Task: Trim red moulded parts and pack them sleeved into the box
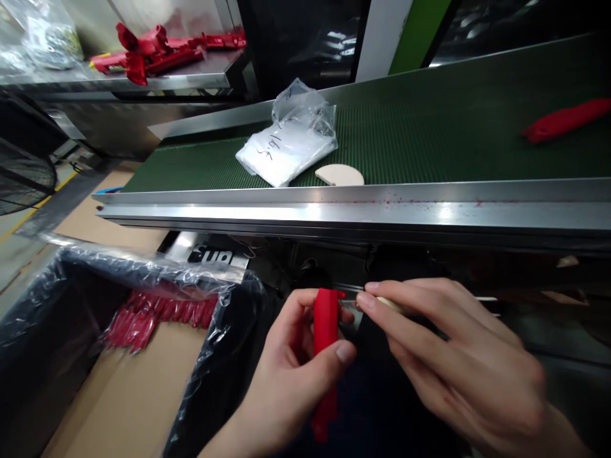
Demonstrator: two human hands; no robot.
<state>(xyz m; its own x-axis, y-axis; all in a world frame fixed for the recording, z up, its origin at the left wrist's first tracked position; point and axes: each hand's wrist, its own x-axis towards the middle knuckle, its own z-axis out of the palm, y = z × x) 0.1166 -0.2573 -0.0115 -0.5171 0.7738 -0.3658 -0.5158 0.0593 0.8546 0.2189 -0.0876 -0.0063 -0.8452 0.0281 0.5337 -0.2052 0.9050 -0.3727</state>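
Two hands at work, just below the conveyor rail. L hand (296,375) pinches a red part (326,324) approx. upright, thumb across its near face, fingers curled behind. R hand (458,356) pinches a thin tool (389,304) w/ a pale handle btwn thumb & fingertips, metal end pointing at the part's R edge, nr the top. Contact or tiny gap: can't tell.

Risks, my judgement: if the metal end is sharp & slips off the edge, it could nick the L fingers or thumb, which sit v. close. Too much push could gouge the part; a loose L grip could let it twist or drop to the dark floor area below.

Containers: lower L, a big dark bin (229,324) w/ clear plastic liner (157,264) folded over its rim. Inside, red pieces (191,310) packed in a row at the far end, on a cardboard sheet (143,375); rest of sheet bare. On the green belt (429,146), a clear bag (286,149) w/ white contents & handwritten figures, prob. "16.5". Another plastic bag (50,38) up top L, contents unclear.

Also on belt: cream half-disc (341,173) nr the bag, plus one red piece (568,121) far R. Steel bench (205,76) behind holds a pile of red mouldings (153,54).
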